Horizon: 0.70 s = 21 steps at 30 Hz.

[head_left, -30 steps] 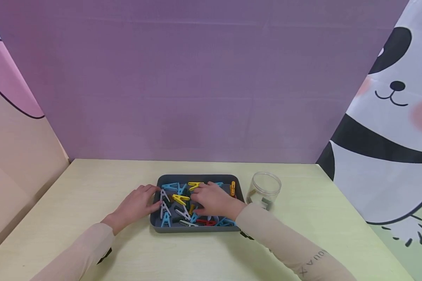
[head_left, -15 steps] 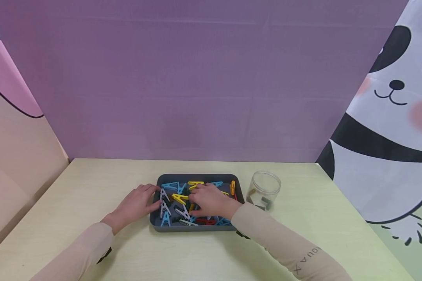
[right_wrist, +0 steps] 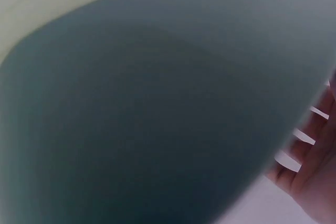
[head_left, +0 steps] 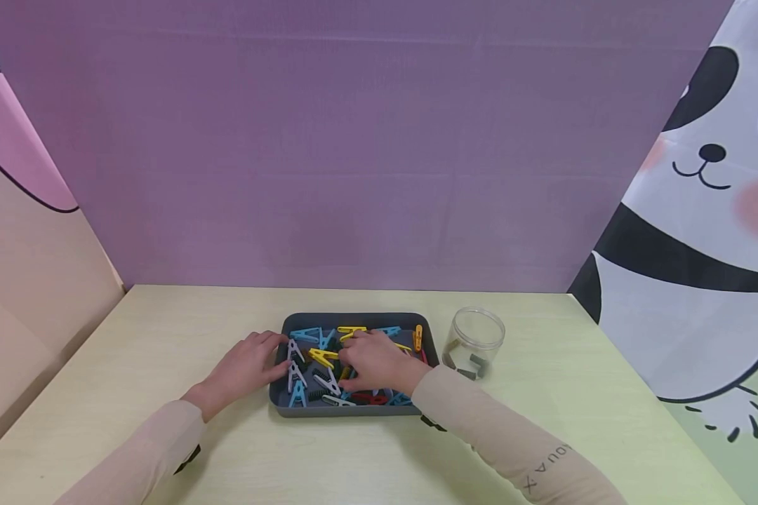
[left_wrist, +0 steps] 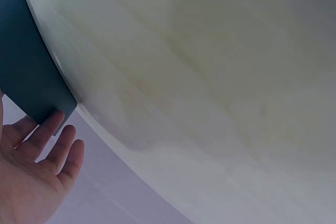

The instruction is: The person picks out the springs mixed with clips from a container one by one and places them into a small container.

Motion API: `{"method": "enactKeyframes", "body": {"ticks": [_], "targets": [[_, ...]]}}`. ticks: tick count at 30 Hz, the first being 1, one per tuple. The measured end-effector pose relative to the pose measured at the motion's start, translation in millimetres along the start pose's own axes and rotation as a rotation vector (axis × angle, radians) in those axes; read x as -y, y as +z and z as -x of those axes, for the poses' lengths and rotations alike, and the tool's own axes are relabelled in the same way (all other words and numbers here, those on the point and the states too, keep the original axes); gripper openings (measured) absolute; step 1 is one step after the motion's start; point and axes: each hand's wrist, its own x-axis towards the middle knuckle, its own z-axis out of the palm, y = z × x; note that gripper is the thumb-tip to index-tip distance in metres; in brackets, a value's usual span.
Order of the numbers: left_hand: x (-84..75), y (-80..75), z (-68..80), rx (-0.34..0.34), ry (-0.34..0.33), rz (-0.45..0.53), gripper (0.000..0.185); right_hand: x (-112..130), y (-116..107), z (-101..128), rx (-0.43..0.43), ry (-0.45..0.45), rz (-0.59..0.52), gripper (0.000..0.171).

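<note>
1. The grey tray point(head_left: 354, 410) stood near the middle of the table point(head_left: 164, 330), with its long axis running from 9 o'clock to 3 o'clock. It held a loose pile of coloured clothes pegs point(head_left: 312, 358).
2. The left hand point(head_left: 246, 368) rested at the 9 o'clock side of the tray. Its fingers were straight and relaxed, and the fingertips touched the outer wall; they gripped nothing.
3. The right hand point(head_left: 379, 361) lay inside the tray, on top of the pegs. Its fingers were curved downward among them, but I could not tell whether they pinched one peg.
4. The pegs pointed in many directions. The yellow peg point(head_left: 323, 356) beside the right fingertips lay roughly from 10 o'clock to 4 o'clock.
5. A clear jar point(head_left: 476, 341) stood at 3 o'clock of the tray, apart from it, with a few small pieces at the bottom.
6. In my judgement, the tangled pegs could come up together and one could fall on the table. The right sleeve was also near the jar and could push it over.
</note>
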Motion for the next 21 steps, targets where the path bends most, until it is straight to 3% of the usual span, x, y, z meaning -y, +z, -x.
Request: {"method": "enactKeyframes", "body": {"ticks": [12, 21], "targets": [[0.8, 0.1, 0.1, -0.012, 0.017, 0.003, 0.045, 3.0, -0.7, -0.9, -0.005, 0.021, 0.015, 0.035], [1.2, 0.7, -0.1, 0.0, 0.004, 0.004, 0.046, -2.4, -3.4, 3.3, -0.07, -0.008, -0.012, 0.033]]}}
